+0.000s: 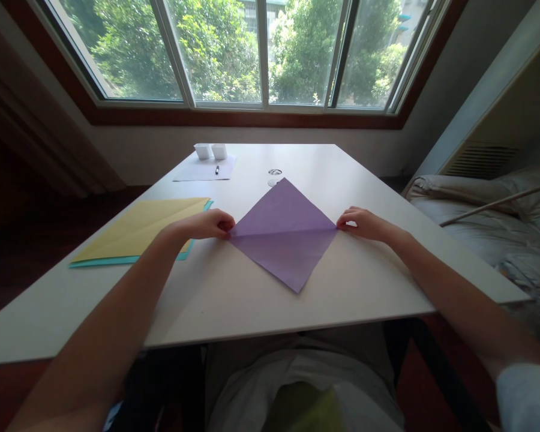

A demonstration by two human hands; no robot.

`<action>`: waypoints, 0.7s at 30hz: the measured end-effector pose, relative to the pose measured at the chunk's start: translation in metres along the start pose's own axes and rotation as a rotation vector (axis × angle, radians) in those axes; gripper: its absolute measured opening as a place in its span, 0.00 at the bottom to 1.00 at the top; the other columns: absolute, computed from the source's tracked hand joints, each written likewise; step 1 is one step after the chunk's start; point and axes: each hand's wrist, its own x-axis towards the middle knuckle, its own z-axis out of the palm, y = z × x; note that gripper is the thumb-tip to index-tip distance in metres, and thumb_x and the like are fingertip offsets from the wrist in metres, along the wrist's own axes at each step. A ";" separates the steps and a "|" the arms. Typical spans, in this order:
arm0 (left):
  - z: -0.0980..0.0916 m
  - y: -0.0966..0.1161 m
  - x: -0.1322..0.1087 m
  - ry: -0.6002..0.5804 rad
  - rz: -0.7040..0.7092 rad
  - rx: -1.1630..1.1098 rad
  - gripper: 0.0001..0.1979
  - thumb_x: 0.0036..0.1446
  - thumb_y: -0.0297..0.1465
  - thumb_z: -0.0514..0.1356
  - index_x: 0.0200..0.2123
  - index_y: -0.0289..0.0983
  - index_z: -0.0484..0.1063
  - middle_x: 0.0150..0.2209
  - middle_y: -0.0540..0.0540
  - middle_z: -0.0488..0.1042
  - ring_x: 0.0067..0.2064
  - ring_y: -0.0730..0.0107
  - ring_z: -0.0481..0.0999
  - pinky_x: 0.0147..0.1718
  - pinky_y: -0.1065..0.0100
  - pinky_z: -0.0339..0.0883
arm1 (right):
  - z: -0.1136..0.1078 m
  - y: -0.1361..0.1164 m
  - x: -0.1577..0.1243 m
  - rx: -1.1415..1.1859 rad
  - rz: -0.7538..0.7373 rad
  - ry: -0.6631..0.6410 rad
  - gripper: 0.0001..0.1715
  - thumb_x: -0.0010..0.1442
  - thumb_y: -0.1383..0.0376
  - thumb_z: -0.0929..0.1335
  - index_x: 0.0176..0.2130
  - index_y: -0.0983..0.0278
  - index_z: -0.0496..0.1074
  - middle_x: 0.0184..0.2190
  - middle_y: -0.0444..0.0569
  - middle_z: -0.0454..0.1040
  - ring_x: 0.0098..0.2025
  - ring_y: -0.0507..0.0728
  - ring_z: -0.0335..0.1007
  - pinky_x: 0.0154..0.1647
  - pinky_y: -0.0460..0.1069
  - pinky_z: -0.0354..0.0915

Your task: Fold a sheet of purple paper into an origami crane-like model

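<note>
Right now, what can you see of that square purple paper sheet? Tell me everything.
The square purple paper sheet looks thin, matte and plain. It is unfolded, with one crease running between its side corners. Turned like a diamond, it rests on the smooth white table. The left hand's grip pinches its left corner; the right hand's grip, its right. Whether it lies wholly flat is unclear.

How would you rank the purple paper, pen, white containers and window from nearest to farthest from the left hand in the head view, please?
1. Purple paper: left corner at the left hand.
2. Pen: ahead, on the white sheet.
3. White containers: just beyond the pen.
4. Window: beyond the table.
</note>
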 end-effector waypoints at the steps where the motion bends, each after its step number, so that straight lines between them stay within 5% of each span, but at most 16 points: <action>1: 0.000 0.000 0.000 -0.005 0.001 0.000 0.07 0.42 0.34 0.57 0.26 0.36 0.67 0.24 0.52 0.65 0.27 0.72 0.64 0.26 0.73 0.55 | -0.001 -0.001 0.000 -0.009 -0.009 -0.007 0.10 0.57 0.68 0.63 0.31 0.63 0.74 0.30 0.50 0.75 0.35 0.56 0.67 0.38 0.49 0.63; 16: 0.000 -0.002 -0.002 0.054 0.010 0.019 0.08 0.40 0.34 0.58 0.25 0.38 0.72 0.24 0.51 0.72 0.29 0.70 0.69 0.26 0.73 0.58 | -0.015 -0.021 -0.001 -0.187 0.004 -0.185 0.13 0.56 0.69 0.62 0.32 0.62 0.75 0.31 0.49 0.76 0.34 0.55 0.69 0.38 0.49 0.62; 21: 0.004 -0.002 0.002 0.155 0.017 0.071 0.09 0.42 0.34 0.56 0.27 0.39 0.74 0.27 0.51 0.74 0.30 0.70 0.71 0.28 0.73 0.60 | -0.017 -0.024 -0.002 -0.236 0.049 -0.178 0.14 0.56 0.67 0.62 0.34 0.60 0.76 0.32 0.48 0.77 0.35 0.55 0.70 0.37 0.48 0.61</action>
